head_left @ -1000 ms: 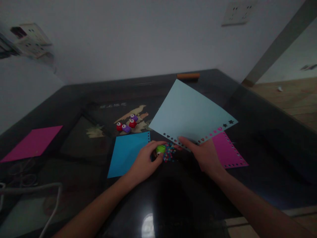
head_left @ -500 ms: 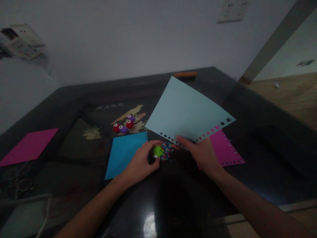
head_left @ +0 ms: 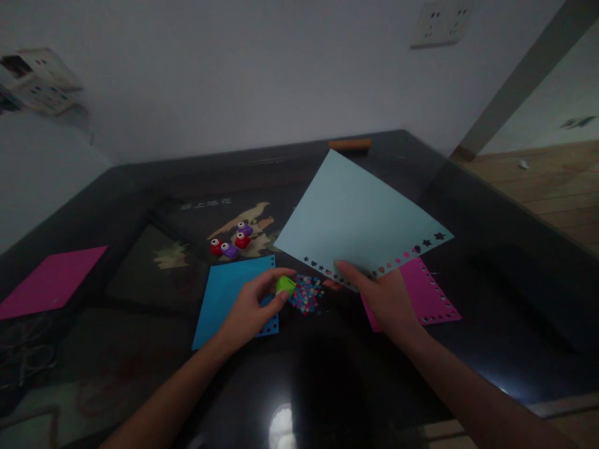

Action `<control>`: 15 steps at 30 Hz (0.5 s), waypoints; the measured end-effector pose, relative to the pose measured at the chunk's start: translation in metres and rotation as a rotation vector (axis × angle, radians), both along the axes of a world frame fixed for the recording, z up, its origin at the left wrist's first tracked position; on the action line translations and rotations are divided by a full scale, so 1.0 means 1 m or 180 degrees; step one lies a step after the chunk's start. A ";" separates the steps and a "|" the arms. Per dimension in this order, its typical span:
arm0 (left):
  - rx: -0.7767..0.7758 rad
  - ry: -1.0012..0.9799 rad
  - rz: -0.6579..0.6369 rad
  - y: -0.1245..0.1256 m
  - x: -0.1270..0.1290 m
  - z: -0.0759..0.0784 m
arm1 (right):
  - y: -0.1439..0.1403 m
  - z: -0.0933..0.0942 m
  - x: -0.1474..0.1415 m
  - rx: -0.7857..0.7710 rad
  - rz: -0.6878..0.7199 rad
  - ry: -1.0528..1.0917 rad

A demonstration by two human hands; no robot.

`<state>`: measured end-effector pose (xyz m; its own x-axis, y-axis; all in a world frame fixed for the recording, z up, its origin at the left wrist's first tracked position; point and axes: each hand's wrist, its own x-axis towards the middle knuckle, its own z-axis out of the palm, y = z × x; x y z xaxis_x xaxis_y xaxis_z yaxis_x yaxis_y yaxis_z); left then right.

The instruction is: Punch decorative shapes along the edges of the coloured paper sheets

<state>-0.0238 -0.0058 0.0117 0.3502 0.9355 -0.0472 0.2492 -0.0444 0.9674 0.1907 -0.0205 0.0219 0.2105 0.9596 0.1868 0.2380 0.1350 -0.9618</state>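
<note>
My left hand (head_left: 255, 305) grips a small green craft punch (head_left: 286, 285) between thumb and fingers, above the right edge of a blue sheet (head_left: 218, 290) with punched holes. Beside the punch lies a pile of tiny colored paper cutouts (head_left: 307, 294). My right hand (head_left: 381, 293) pinches a pale blue sheet of paper (head_left: 358, 212) by its lower edge, thumb on top. Star, heart and other shaped holes run along two of its edges. Partly under this hand and sheet is a pink sheet (head_left: 428, 293) with holes along its border.
Several red and purple craft punches (head_left: 229, 251) stand behind the blue sheet. Another pink sheet (head_left: 53, 280) lies at the left, with scissors (head_left: 28, 355) near it. An orange-brown bar (head_left: 349, 144) rests at the back edge of the dark glossy table (head_left: 299, 386).
My left hand has moved left with the green punch, away from the cutouts, so more of the pile shows. The pale sheet in my right hand has shifted slightly right.
</note>
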 end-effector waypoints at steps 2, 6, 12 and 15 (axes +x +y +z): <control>-0.0172 -0.0189 0.0097 0.001 0.001 0.001 | 0.001 0.001 0.001 -0.0225 0.0030 0.0446; -0.0478 -0.0458 0.0284 0.002 0.002 0.002 | 0.005 0.002 0.006 -0.0510 0.0021 0.0944; -0.0757 -0.0296 0.0257 0.000 0.002 0.002 | 0.017 0.001 0.027 -0.0101 -0.0577 0.0638; -0.0773 -0.0318 0.0168 -0.001 0.000 0.003 | 0.021 0.006 0.043 0.0003 -0.0847 0.0584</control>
<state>-0.0238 -0.0070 0.0149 0.3155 0.9181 -0.2402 0.1477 0.2025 0.9681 0.2337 0.0001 0.0283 0.4841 0.8663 0.1233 0.0876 0.0922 -0.9919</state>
